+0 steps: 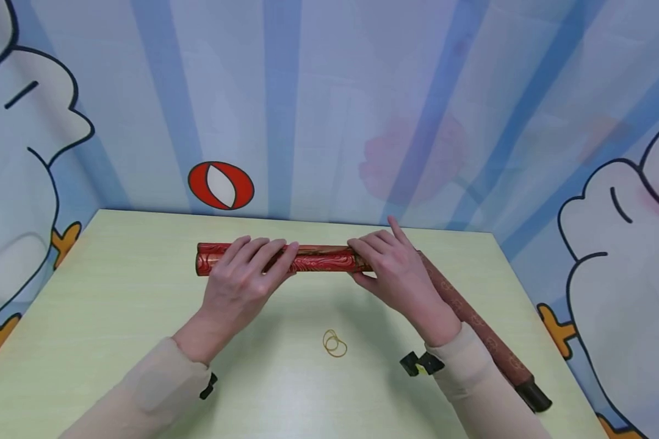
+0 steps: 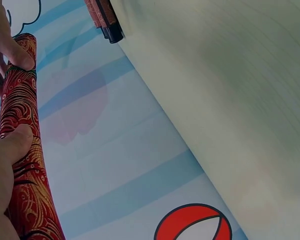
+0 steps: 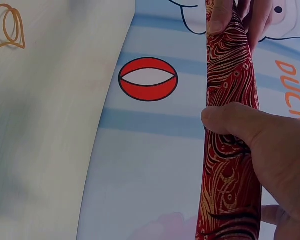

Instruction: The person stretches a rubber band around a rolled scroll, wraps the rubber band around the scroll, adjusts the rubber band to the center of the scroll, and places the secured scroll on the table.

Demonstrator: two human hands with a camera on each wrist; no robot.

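I have both hands on a red swirl-patterned roll (image 1: 324,261), which lies crosswise in front of me, running from nine o'clock to three o'clock. My left hand (image 1: 244,283) grips it towards the nine o'clock end, the fingers curled over the top and the thumb pressed along the near side; a short stretch of the roll sticks out beyond them. My right hand (image 1: 398,274) grips it towards three o'clock, fingers over and thumb on the near side, while my little finger stands out straight towards eleven o'clock. Between my hands a stretch of the roll shows bare, its red skin covered in gold and black curls. I cannot fairly tell whether its underside touches the pale wooden table (image 1: 143,335).

From my right hand a long brown patterned roll (image 1: 480,326) runs off towards half past four, passing behind my right sleeve (image 1: 489,390) and finishing in a black end cap (image 1: 534,395). Some thin yellow rubber bands (image 1: 334,344) lie looped together on the table at six o'clock from the red roll, between my forearms and touching neither.

At twelve o'clock, past the table's far edge, hangs a blue-striped backdrop (image 1: 329,122); a red-and-white ball (image 1: 221,186) is printed low on it, around eleven o'clock.
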